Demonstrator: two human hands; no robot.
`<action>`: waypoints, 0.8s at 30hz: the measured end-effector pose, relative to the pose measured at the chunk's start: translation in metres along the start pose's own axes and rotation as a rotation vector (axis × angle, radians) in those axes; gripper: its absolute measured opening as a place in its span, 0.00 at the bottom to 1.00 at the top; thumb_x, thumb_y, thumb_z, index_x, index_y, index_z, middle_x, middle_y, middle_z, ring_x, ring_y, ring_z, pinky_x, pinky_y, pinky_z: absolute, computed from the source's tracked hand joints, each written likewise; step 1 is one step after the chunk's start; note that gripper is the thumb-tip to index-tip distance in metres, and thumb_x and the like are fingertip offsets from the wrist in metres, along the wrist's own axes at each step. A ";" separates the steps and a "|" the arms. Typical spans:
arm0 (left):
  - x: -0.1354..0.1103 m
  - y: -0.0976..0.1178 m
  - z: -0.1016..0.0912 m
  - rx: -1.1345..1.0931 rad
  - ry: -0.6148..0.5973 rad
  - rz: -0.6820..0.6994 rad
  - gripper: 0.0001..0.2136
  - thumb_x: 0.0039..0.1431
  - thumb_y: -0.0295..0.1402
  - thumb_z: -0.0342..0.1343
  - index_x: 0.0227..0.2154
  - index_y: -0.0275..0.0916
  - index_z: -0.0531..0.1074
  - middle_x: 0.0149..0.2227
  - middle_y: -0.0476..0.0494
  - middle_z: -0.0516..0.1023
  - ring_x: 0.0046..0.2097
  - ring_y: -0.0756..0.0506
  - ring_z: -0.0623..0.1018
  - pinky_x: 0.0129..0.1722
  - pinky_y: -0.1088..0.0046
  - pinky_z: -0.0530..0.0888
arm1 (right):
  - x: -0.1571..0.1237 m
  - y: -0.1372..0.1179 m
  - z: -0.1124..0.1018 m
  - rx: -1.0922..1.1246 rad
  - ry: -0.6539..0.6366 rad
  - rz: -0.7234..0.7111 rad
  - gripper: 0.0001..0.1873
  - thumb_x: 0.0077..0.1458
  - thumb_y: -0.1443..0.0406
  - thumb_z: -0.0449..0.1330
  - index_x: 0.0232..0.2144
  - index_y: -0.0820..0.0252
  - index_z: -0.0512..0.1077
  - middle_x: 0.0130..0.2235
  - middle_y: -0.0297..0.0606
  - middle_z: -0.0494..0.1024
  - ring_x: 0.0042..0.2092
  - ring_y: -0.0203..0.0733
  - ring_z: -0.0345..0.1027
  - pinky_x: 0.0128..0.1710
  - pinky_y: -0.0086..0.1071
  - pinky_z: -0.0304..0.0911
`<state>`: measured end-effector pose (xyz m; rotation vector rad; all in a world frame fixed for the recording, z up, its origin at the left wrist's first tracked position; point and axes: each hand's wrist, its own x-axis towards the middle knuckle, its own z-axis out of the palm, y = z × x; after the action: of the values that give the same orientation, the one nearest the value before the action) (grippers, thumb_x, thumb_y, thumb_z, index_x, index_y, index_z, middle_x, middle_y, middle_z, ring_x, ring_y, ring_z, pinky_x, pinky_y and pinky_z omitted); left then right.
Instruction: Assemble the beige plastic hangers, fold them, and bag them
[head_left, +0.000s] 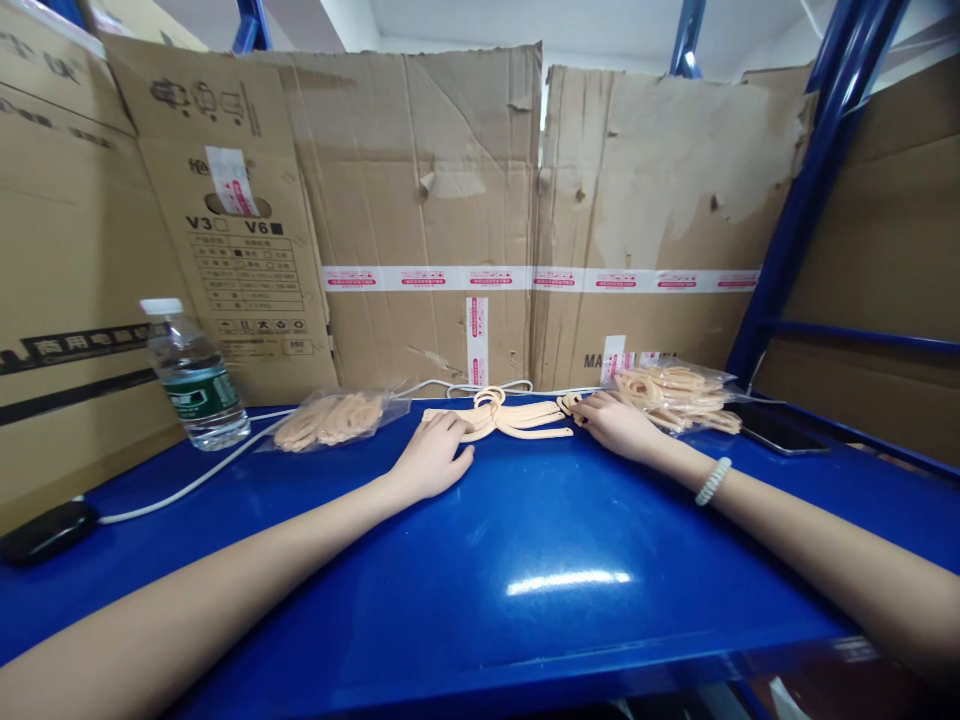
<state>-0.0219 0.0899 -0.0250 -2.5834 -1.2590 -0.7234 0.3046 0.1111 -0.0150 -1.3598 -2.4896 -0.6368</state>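
Observation:
Flat, curved beige straps (532, 415) lie in a small spread on the blue tabletop, some with a small hole near the end. A beige ring-like loop (490, 397) shows at their back. My left hand (433, 455) rests palm down over the left ends of the straps, its thumb held apart from the fingers. To the right, my right hand (619, 425) has its fingers curled over a small beige looped piece (570, 402), with the fingertips partly hidden. Right behind that hand lies a clear plastic bag of beige straps (671, 385).
Another bag of beige pieces (330, 418) lies at left, near a water bottle (195, 380). A white cable (202, 487) runs to a black device (46, 530). A dark phone (780, 432) lies at right. Cardboard sheets (420, 200) and blue posts (817, 170) enclose the table (480, 600).

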 end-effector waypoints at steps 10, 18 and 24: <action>0.004 -0.008 0.004 -0.123 -0.004 0.029 0.08 0.58 0.26 0.50 0.37 0.37 0.73 0.39 0.40 0.76 0.45 0.41 0.75 0.49 0.61 0.71 | 0.000 0.003 -0.007 0.038 0.146 -0.029 0.13 0.60 0.69 0.52 0.39 0.61 0.77 0.38 0.46 0.80 0.43 0.49 0.67 0.44 0.41 0.58; 0.003 -0.002 -0.011 -0.167 0.025 0.041 0.11 0.63 0.28 0.46 0.43 0.38 0.72 0.43 0.40 0.73 0.46 0.40 0.73 0.47 0.60 0.71 | -0.013 0.007 -0.051 0.529 0.578 0.343 0.14 0.60 0.60 0.52 0.40 0.60 0.76 0.32 0.41 0.79 0.33 0.45 0.72 0.34 0.38 0.67; 0.003 0.017 -0.030 -0.279 0.100 0.075 0.13 0.64 0.30 0.46 0.49 0.40 0.71 0.40 0.42 0.71 0.43 0.43 0.74 0.46 0.63 0.72 | -0.015 -0.016 -0.076 1.123 0.646 0.448 0.17 0.51 0.54 0.62 0.39 0.59 0.76 0.37 0.43 0.80 0.25 0.39 0.71 0.28 0.38 0.70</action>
<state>-0.0180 0.0701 0.0034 -2.7509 -1.0937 -1.0676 0.2992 0.0562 0.0416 -0.9387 -1.4665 0.3627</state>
